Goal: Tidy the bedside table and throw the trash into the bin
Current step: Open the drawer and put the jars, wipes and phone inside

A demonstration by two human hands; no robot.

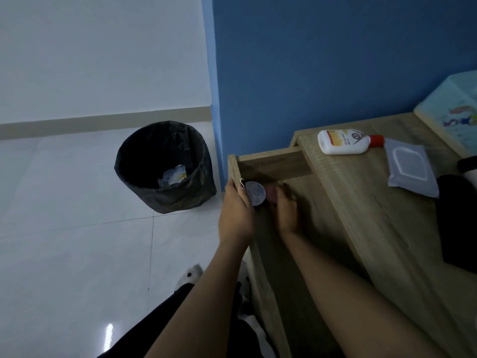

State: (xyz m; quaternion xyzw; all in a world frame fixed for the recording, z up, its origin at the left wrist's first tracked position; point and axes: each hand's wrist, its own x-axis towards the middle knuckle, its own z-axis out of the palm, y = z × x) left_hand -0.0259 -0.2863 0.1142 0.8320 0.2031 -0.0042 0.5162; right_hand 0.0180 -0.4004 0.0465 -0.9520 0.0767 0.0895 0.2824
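The wooden bedside table (387,228) has its top drawer (273,164) pulled open. My left hand (236,213) grips the drawer's front panel at its top edge. A round grey tin (256,192) lies in the drawer just behind that hand. My right hand (286,210) reaches down into the drawer, its blurred fingers closed around a small pink object (272,195). On the tabletop lie a white lotion bottle with a red cap (343,142) and a grey wet-wipes pack (410,169). The bin (165,166), lined with a black bag, stands on the floor to the left and holds some paper trash (173,177).
A light blue tissue box (449,112) stands at the table's far right corner. A black object (456,220) lies at the right edge, with a black-and-white item (468,164) above it. The blue wall runs behind the table. White floor tiles surround the bin; my slippers (188,277) show below.
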